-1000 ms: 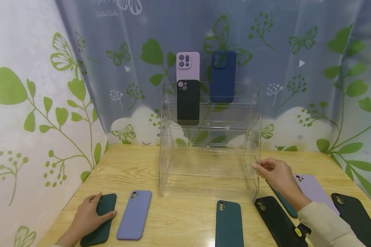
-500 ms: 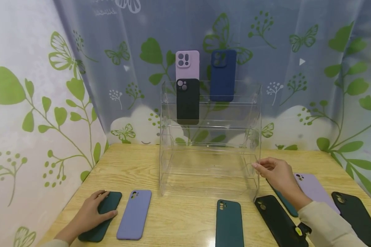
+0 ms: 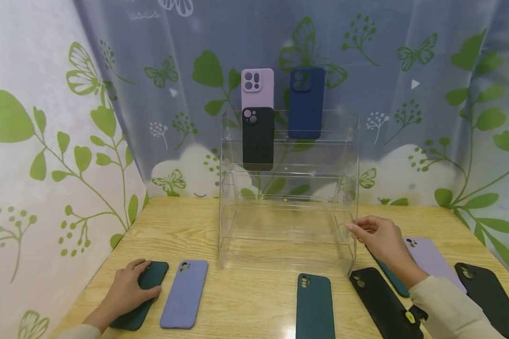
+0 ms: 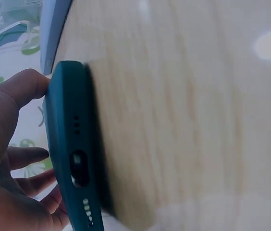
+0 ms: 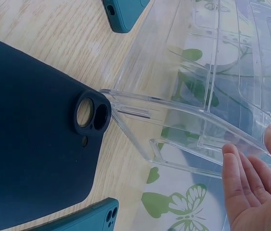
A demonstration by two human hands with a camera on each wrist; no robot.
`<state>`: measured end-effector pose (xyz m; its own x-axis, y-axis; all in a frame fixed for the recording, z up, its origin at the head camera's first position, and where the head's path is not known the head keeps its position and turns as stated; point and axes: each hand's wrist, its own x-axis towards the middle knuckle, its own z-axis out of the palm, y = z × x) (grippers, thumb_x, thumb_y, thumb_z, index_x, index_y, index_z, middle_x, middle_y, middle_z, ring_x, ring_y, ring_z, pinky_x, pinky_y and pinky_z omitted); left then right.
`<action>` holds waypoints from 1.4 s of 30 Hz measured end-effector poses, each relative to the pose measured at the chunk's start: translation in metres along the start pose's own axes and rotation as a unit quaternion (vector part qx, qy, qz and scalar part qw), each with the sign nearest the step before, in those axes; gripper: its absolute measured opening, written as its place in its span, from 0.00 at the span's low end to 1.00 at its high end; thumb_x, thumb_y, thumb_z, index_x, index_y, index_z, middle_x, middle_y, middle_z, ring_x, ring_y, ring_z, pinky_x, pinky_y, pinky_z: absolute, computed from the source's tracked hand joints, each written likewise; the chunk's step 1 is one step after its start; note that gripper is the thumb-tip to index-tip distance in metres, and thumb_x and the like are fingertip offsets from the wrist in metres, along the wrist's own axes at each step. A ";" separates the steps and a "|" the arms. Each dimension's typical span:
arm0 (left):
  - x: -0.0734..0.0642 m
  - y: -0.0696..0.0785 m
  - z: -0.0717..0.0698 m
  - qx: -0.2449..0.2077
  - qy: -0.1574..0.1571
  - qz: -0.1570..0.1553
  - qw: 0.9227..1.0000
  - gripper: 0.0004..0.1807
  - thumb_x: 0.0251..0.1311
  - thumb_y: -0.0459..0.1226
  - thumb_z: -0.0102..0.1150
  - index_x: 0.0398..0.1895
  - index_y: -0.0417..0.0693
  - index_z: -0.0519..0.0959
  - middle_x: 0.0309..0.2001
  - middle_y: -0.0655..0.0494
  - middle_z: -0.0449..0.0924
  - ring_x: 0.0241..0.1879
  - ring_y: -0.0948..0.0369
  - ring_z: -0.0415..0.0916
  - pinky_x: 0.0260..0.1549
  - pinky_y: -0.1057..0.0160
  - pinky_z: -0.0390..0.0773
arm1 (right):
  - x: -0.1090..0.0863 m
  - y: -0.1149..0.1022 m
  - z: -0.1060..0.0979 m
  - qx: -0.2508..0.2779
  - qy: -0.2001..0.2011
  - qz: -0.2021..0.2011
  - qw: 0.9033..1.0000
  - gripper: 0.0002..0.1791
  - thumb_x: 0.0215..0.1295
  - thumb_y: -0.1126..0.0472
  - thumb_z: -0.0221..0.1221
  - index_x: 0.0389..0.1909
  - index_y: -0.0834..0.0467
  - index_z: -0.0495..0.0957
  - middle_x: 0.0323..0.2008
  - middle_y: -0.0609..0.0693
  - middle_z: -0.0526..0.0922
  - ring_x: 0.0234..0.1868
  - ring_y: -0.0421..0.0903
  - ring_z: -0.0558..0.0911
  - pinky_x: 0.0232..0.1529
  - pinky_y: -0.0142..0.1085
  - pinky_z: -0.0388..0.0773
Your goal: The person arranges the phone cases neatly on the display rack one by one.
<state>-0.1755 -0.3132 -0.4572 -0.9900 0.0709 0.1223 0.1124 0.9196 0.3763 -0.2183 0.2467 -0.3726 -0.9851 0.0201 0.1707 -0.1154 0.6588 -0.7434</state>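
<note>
My left hand [image 3: 129, 289] grips a dark green phone case [image 3: 152, 278] at the table's left side, thumb on one long edge and fingers on the other. In the left wrist view the case's end [image 4: 73, 120], with its port cutout, faces the camera close over the wood. On the right, my right hand [image 3: 381, 240] holds the side panel of a clear acrylic tiered stand [image 3: 223, 226] between thumb and fingers. A lilac case [image 3: 265, 100] and a navy case [image 3: 306, 106] stand on its top tier. A black case [image 3: 258, 143] stands one tier lower, overlapping the lilac one.
A periwinkle case [image 3: 184, 294] lies right of the left hand. A teal case [image 3: 315, 306] lies before the stand. Near the right forearm lie a black case [image 3: 381, 301], another teal case [image 3: 392, 275], a lilac case [image 3: 434, 263] and another black case [image 3: 488, 294]. A patterned curtain [image 3: 186, 117] hangs behind.
The left hand and its dark green case have shifted slightly right and away from the person, and the case has turned a little clockwise. The right hand stays on the stand.
</note>
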 end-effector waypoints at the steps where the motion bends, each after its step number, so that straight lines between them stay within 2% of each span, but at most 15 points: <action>1: 0.000 0.001 -0.001 -0.001 0.002 0.000 1.000 0.46 0.45 0.53 0.72 0.59 0.27 0.70 0.57 0.26 0.68 0.50 0.32 0.68 0.44 0.38 0.68 | 0.000 0.000 0.000 0.001 -0.001 0.000 1.000 0.31 0.65 0.41 0.57 0.54 0.64 0.77 0.43 0.60 0.83 0.40 0.55 0.84 0.35 0.41 0.83; 8: 0.009 0.008 -0.015 -0.007 0.029 0.012 0.999 0.45 0.48 0.51 0.70 0.61 0.26 0.68 0.55 0.23 0.68 0.51 0.31 0.68 0.46 0.37 0.63 | 0.000 0.000 0.001 0.000 -0.001 0.000 1.000 0.30 0.64 0.41 0.58 0.53 0.64 0.78 0.43 0.60 0.84 0.40 0.55 0.84 0.34 0.40 0.83; 15: 0.018 0.018 -0.030 -0.023 0.051 0.028 0.998 0.42 0.50 0.47 0.70 0.62 0.29 0.67 0.56 0.24 0.68 0.53 0.31 0.66 0.46 0.37 0.61 | 0.001 0.000 -0.001 0.000 -0.001 0.002 1.000 0.31 0.65 0.40 0.58 0.54 0.64 0.77 0.44 0.61 0.83 0.40 0.55 0.84 0.35 0.42 0.83; 19: 0.023 0.027 -0.049 -0.021 0.065 0.037 0.997 0.41 0.51 0.46 0.69 0.63 0.30 0.66 0.56 0.25 0.67 0.53 0.29 0.64 0.46 0.35 0.62 | 0.001 -0.001 -0.001 -0.003 -0.001 0.004 1.000 0.31 0.65 0.41 0.57 0.54 0.64 0.77 0.44 0.61 0.83 0.40 0.55 0.84 0.36 0.43 0.83; 26: 0.037 0.049 -0.089 -0.030 0.085 0.051 0.995 0.43 0.54 0.47 0.67 0.68 0.32 0.61 0.60 0.25 0.62 0.51 0.33 0.62 0.40 0.42 0.63 | 0.002 -0.001 0.000 -0.005 -0.001 0.003 1.000 0.30 0.65 0.41 0.58 0.54 0.64 0.77 0.43 0.60 0.84 0.38 0.52 0.84 0.35 0.41 0.83; 30: 0.045 0.062 -0.108 -0.029 0.098 0.068 0.992 0.43 0.55 0.47 0.66 0.68 0.33 0.60 0.62 0.25 0.60 0.52 0.32 0.61 0.40 0.40 0.62 | 0.002 0.000 0.000 -0.007 -0.001 0.001 1.000 0.31 0.65 0.41 0.58 0.54 0.64 0.77 0.43 0.60 0.84 0.37 0.50 0.84 0.34 0.41 0.83; 36: 0.058 0.079 -0.127 -0.033 0.107 0.084 0.990 0.45 0.55 0.45 0.66 0.71 0.34 0.56 0.63 0.24 0.58 0.53 0.31 0.59 0.41 0.40 0.62 | 0.002 0.001 0.000 -0.010 0.001 0.000 1.000 0.31 0.65 0.41 0.57 0.53 0.64 0.77 0.42 0.60 0.84 0.37 0.50 0.84 0.34 0.41 0.82; 42: 0.070 0.097 -0.140 -0.041 0.118 0.091 0.988 0.48 0.55 0.46 0.65 0.74 0.39 0.52 0.63 0.25 0.57 0.54 0.32 0.57 0.39 0.40 0.63 | 0.001 0.001 0.000 -0.009 0.001 0.001 1.000 0.31 0.64 0.40 0.58 0.53 0.63 0.78 0.42 0.59 0.84 0.36 0.50 0.84 0.34 0.41 0.82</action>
<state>-0.2220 -0.2732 -0.2832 -0.9064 0.1303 0.4018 0.3021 0.8649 0.4009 -0.2195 0.2474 -0.3728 -0.9852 0.0226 0.1699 -0.1108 0.6721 -0.7321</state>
